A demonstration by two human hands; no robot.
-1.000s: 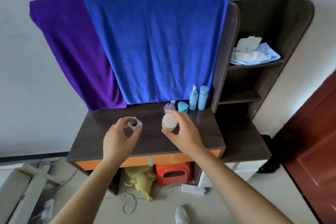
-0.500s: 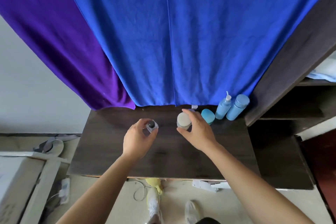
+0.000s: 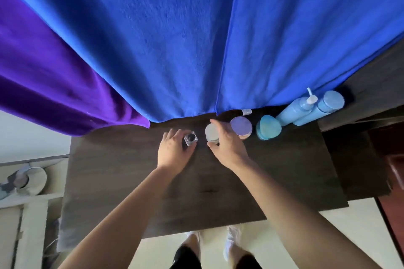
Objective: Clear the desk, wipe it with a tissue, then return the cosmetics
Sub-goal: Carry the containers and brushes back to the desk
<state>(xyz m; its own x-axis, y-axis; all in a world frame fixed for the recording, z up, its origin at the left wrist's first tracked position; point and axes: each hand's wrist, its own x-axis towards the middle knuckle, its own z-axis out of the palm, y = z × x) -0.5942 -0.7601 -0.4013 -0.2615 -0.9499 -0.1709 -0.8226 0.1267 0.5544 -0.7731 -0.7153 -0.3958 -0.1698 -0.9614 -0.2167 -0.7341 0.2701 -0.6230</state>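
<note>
Plausibly, with the left hand (image 3: 172, 150) pinching a small square glass bottle (image 3: 190, 138) and the right hand (image 3: 227, 148) curled round a white-lidded jar (image 3: 211, 133) at the back of the counter (image 3: 122, 170), that jar could knock the lilac-lidded jar (image 3: 241, 126) just beside it.

The left hand (image 3: 173, 150) reaches forward, fingers (image 3: 173, 133) curled round a bottle (image 3: 190, 138). The right hand (image 3: 227, 148), just beside it, seemingly pinches a jar (image 3: 211, 133) from above.
</note>
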